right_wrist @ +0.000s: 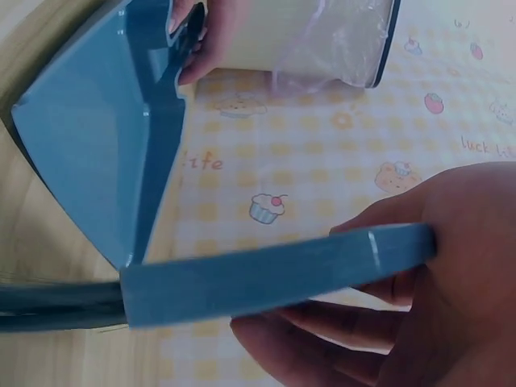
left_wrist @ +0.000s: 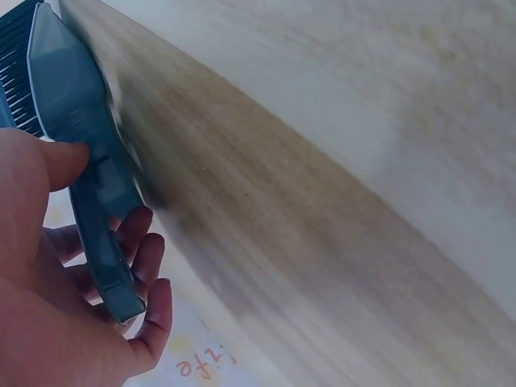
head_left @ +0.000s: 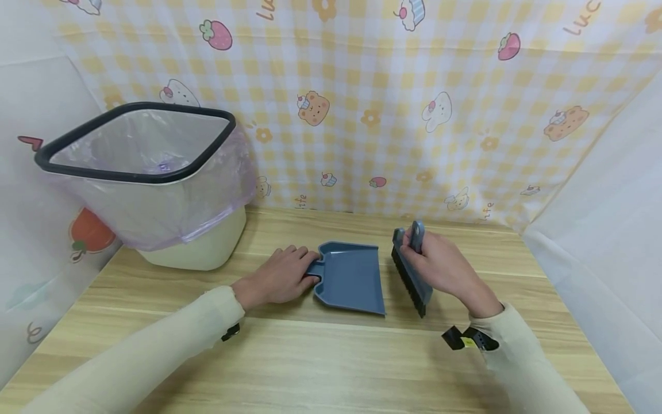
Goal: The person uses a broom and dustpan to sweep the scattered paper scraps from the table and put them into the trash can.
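Observation:
A blue dustpan (head_left: 354, 279) lies on the wooden table, its wide mouth facing right. My left hand (head_left: 281, 275) grips its short handle; in the left wrist view the fingers curl under the dustpan handle (left_wrist: 101, 242) and the thumb lies on top. To the right, my right hand (head_left: 442, 261) holds a blue hand brush (head_left: 414, 270) by its handle, dark bristles turned left and down toward the table. A small gap separates brush and dustpan mouth in the head view. The right wrist view shows the brush handle (right_wrist: 274, 274) against my palm.
A cream trash bin (head_left: 191, 253) with a black rim and a purple-tinted liner bag (head_left: 207, 190) stands at the back left. Behind the table (head_left: 310, 362) hangs a yellow checked curtain (head_left: 362, 155). White sheeting (head_left: 605, 190) hangs along the right side.

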### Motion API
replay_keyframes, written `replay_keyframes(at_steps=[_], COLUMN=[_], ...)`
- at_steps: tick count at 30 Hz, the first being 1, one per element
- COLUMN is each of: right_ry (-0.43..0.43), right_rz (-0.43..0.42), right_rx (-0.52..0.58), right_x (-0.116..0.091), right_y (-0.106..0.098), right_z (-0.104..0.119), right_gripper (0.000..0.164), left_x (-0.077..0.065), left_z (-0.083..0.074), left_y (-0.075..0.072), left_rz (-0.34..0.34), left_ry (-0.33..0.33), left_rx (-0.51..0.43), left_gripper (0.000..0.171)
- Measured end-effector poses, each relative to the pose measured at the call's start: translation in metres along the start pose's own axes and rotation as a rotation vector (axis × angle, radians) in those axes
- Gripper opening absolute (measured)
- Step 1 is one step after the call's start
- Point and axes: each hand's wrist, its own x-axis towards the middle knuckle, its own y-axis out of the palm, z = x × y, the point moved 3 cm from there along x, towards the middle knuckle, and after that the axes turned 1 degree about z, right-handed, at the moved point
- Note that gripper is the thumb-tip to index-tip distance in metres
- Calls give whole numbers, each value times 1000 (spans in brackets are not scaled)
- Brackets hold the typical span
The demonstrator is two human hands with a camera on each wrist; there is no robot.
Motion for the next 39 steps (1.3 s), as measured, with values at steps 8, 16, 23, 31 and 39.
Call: replay_keyframes(at_steps=[8, 16, 23, 31, 39], right_ry=[-186, -563, -725, -796, -840], right_rz=[-22, -70, -20, -10, -15], right_rx=[-43, -116, -254, -457, -617], right_x=[-2, -11, -20, -23, -17], right_y=[-1, 14, 35, 63, 81], right_z=[11, 25, 33, 33, 25], right_gripper=[1, 32, 71, 51, 35], left_x=[0, -1, -3, -3, -3], left_z=[0, 0, 1, 3, 2], left_y=[-1, -2, -2, -1, -1], left_rz=[2, -8, -30, -26, -22], left_ry=[-14, -11, -5, -3, 2], left_rx=[4, 3, 12, 19, 35], left_gripper=[53, 53, 52, 49, 47])
